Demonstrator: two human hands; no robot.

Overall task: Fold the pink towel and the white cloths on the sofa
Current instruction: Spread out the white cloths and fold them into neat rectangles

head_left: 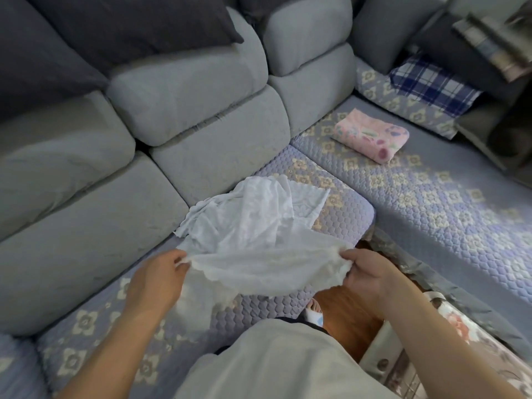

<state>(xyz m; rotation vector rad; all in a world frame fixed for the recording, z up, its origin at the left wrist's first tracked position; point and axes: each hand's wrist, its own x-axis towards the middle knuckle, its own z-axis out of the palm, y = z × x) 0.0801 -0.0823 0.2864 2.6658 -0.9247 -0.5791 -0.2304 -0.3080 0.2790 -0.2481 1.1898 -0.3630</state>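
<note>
Pink towel already folded, lying far right on sofa seat. Step in hand: white cloths.

Top white cloth held stretched over near seat edge, rest of white heap crumpled just behind it.

Left hand pinches left corner; right hand grips bunched right corner. Both forearms reach forward, hands level.

Next, by my reading: shake flat, bring corners together.

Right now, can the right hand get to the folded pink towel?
Probably not yet. The right hand grips one end of the white cloth, so it is busy. The pink towel lies uncovered, farther along the sofa; nothing blocks the path.
</note>
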